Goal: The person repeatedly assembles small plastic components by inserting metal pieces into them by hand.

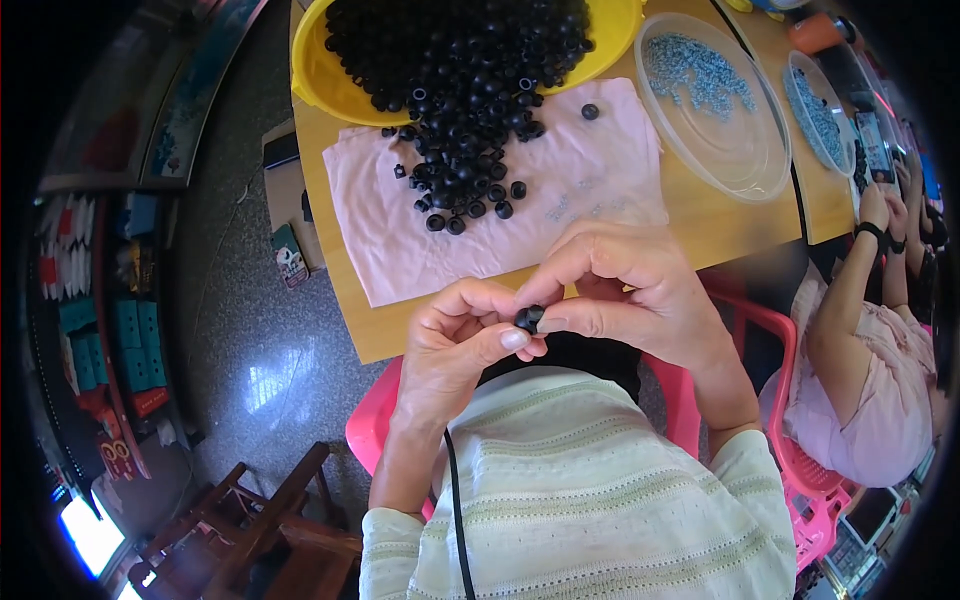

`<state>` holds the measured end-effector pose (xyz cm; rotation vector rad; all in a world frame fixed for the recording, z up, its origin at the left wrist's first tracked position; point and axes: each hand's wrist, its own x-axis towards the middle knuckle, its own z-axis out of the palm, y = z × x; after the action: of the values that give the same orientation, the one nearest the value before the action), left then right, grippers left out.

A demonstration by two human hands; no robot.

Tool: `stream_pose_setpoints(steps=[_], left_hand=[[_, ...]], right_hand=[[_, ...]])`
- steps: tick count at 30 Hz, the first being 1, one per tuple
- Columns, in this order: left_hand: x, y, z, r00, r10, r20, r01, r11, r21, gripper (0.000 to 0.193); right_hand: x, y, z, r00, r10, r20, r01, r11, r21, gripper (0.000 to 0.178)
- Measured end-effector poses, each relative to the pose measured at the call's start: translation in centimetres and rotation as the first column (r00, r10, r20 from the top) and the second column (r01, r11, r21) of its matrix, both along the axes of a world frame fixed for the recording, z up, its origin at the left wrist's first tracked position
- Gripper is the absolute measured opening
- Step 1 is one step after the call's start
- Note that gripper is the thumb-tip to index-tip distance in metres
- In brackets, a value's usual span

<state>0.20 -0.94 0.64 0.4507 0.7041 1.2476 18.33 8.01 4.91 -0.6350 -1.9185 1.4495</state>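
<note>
Between my two hands, just off the table's front edge, is a small round black plastic cap (529, 318). My left hand (462, 335) pinches it from the left between thumb and fingers. From the other side my right hand (625, 290) grips it with thumb and forefinger. Whether a second small part sits in the fingertips is hidden. Beyond my hands a heap of similar black caps (460, 170) spills onto a pink cloth (380, 235). Most of them fill a tipped yellow basin (312, 70). One loose black cap (590, 112) lies apart on the cloth.
A clear plastic lid (740, 165) holding tiny blue pieces (695, 72) lies to the right on the wooden table (375, 335). Past it is another clear tray (822, 115) of blue pieces. A co-worker (850, 340) sits at the right. A dark wooden chair (270, 510) stands lower left.
</note>
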Motion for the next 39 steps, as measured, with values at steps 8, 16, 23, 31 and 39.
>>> stream_pose_setpoints(steps=[8, 16, 23, 31, 39], left_hand=[[-0.2, 0.2, 0.0, 0.999, 0.026, -0.02, -0.025, 1.0, 0.011, 0.018], [0.1, 0.5, 0.5, 0.995, -0.013, 0.101, 0.027, 0.99, -0.138, 0.016], [0.4, 0.0, 0.0, 0.988, -0.036, 0.148, 0.067, 0.977, -0.204, 0.014], [1.0, -0.1, 1.1, 0.98, -0.005, 0.2, 0.059, 0.963, -0.262, 0.012], [1.2, 0.2, 0.7, 0.957, -0.049, 0.287, 0.13, 0.954, -0.27, 0.012]], right_hand=[[-0.1, -0.1, -0.9, 0.999, -0.02, -0.042, 0.021, 1.0, 0.014, 0.014], [-0.1, -2.0, -0.4, 0.969, -0.229, 0.095, 0.177, 0.907, 0.381, 0.028], [-0.1, -2.3, -1.2, 0.942, -0.322, 0.093, 0.202, 0.766, 0.61, 0.038], [0.0, -2.3, -1.3, 0.954, -0.298, 0.019, 0.226, 0.763, 0.606, 0.033], [0.5, -2.6, -1.7, 0.967, -0.255, -0.02, 0.207, 0.735, 0.646, 0.029]])
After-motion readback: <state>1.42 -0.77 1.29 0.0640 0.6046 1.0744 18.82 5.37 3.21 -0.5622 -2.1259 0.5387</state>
